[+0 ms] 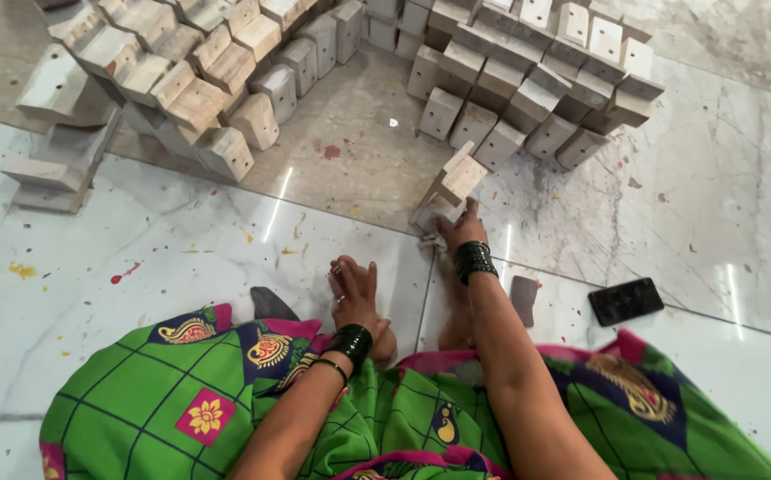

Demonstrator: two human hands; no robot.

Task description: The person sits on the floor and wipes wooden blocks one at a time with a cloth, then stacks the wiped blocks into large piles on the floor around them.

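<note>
Pale, chunky wooden block point(458, 180) w/ a stepped profile sits on the marble floor point(714, 204) just ahead of me, leaning tilted against a second block point(436, 212) lying flat under it. My right hand point(461, 229) is down on that pair, fingers laid over the lower block's near edge and touching the tilted one; whether the fingers are actually closed round anything I can't tell from here (thumb side is hidden). My left hand point(356, 286) rests loose on my foot, fingers relaxed and apart, holding nothing.

Handling, as I judge it: solid timber, stiff, not fragile, prob. some heft for its size. Faces look raw-sawn and dusty, so not slippery; corners are sharp-ish. Best hold would be across the two flat side faces, thumb one side, fingers opposite, not on the stepped end.

Around: a long heap of same blocks at upper left point(190, 89), another stacked row at upper right point(536, 80), both well apart from my hands. Black phone point(625, 300) lies on the floor to my right; small dark flat piece point(524, 298) just beside my right forearm. Green checked cloth point(181, 391) over my lap.
</note>
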